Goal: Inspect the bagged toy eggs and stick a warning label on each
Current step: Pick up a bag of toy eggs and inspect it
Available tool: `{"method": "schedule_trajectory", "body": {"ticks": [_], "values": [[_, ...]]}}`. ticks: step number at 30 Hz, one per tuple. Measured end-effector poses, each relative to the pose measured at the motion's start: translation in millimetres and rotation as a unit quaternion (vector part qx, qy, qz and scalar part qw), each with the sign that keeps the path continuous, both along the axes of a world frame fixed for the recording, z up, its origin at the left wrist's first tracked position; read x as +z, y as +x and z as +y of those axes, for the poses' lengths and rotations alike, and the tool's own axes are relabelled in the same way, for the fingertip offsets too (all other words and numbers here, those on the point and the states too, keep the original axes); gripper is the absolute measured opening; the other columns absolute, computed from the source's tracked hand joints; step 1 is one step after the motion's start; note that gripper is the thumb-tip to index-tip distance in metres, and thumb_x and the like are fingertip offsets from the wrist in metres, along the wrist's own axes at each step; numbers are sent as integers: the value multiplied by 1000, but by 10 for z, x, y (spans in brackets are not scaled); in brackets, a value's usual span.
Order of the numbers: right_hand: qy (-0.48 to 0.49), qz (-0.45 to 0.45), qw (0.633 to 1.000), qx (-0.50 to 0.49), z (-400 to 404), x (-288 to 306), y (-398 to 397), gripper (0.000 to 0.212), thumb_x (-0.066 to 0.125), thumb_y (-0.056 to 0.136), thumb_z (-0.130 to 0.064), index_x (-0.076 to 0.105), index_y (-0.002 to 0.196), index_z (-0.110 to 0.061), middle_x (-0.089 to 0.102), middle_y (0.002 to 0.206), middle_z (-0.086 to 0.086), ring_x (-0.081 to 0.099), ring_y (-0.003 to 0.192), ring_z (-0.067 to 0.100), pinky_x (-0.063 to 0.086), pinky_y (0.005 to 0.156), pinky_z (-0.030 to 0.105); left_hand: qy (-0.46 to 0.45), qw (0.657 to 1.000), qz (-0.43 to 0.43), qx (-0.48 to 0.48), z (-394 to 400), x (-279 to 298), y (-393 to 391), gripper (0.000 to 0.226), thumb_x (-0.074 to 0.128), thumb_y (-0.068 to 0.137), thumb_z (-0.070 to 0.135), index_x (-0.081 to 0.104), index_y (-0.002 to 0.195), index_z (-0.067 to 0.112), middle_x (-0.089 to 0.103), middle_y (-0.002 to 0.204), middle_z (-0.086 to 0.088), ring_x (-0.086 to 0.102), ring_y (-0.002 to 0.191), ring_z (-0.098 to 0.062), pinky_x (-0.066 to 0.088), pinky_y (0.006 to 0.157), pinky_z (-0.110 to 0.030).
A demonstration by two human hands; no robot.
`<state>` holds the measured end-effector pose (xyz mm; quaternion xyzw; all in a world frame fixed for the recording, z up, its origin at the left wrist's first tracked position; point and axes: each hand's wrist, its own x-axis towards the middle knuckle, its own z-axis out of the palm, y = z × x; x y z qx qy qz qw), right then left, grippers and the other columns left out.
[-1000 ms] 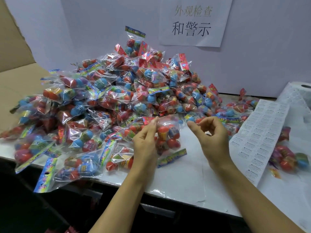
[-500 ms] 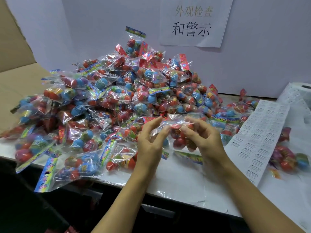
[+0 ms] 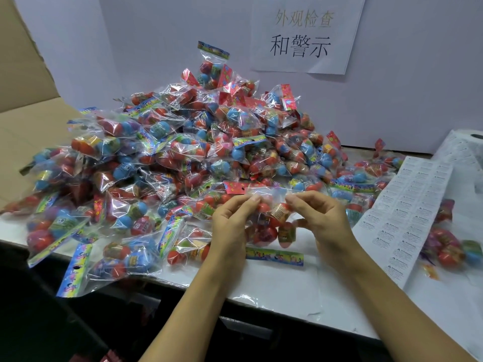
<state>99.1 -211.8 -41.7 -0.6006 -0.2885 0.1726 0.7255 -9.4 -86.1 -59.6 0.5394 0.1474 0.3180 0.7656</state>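
A clear bag of red toy eggs hangs upside down between my hands, its rainbow header card at the bottom just above the white table. My left hand pinches the bag's upper left edge. My right hand pinches its upper right edge. Behind them rises a big heap of bagged toy eggs, red and blue in crinkled plastic. A long strip of white warning labels lies to the right.
A label roll stands at the far right. Another bag of eggs lies right of the strip. Brown cardboard flanks the left side. A paper sign hangs on the white back wall. The table's front edge drops to darkness.
My right hand came in and took hold of the bag. Both hands lifted it and spread its top edge; the bag now hangs with its header card down.
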Motion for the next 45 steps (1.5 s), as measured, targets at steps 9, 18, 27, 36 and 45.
{"method": "schedule_trajectory", "body": {"ticks": [9,18,27,36,45], "values": [[-2,19,1000,-19,-15,-4,68,24,79,69,-40,84,82,-20,76,82,8,69,77,18,57,62,28,-26,998,18,46,-33,32,18,29,61,100,35,77,80,23,76,85,-3,73,81,-19,59,69,-37],[-24,-10,1000,9,8,-21,32,35,58,90,-44,82,88,-20,76,86,5,69,83,15,57,67,28,-10,999,15,46,-31,-1,25,34,56,97,45,78,87,21,79,95,-7,76,87,-22,63,71,-37],[-21,-61,998,8,-21,-26,17,22,78,73,-36,82,82,-17,76,81,10,68,75,18,54,69,30,12,1000,7,-7,-5,-33,11,29,75,88,37,80,98,10,77,95,-14,74,83,-22,59,67,-36],[-11,-22,996,84,-36,15,7,21,67,85,-30,82,87,-15,76,89,6,67,82,14,54,72,25,-75,997,-8,2,-8,-26,32,33,70,96,30,73,101,-2,70,105,-35,70,96,-50,59,89,-59],[-9,69,989,128,-19,-5,41,23,83,74,-37,81,87,-18,71,83,4,64,79,15,50,71,31,-89,995,-28,-25,14,-36,22,28,70,95,32,74,99,4,74,99,-23,74,84,-34,63,77,-44]]}}
